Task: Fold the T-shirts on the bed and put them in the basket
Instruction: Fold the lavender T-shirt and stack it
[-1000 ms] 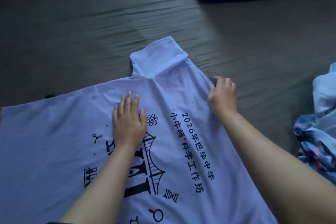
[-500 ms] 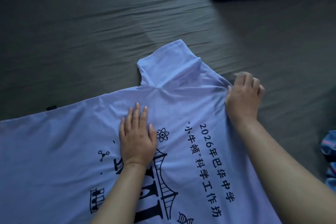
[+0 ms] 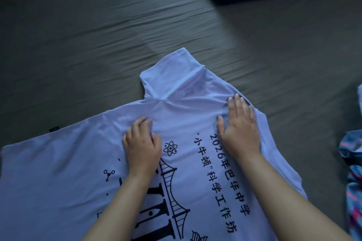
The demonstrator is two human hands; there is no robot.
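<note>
Lay spread, print side up, across the grey bed sheet (image 3: 98,45): the white printed T-shirt (image 3: 186,107), sleeve (image 3: 172,72) pointing away; left hand (image 3: 142,147) curled, fingertips bunching cloth near the sleeve seam; right hand (image 3: 240,129) flat, fingers straight, pressing the collar edge; judged a smoothing step ahead of the first fold; called next for a sleeve folded inward; basket nowhere in view; patterned garment (image 3: 352,162) heaped at right.

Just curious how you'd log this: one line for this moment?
phase: smoothing | T-shirt: flat on bed | left hand: bunching cloth | right hand: flat on shirt | basket: unseen
</note>
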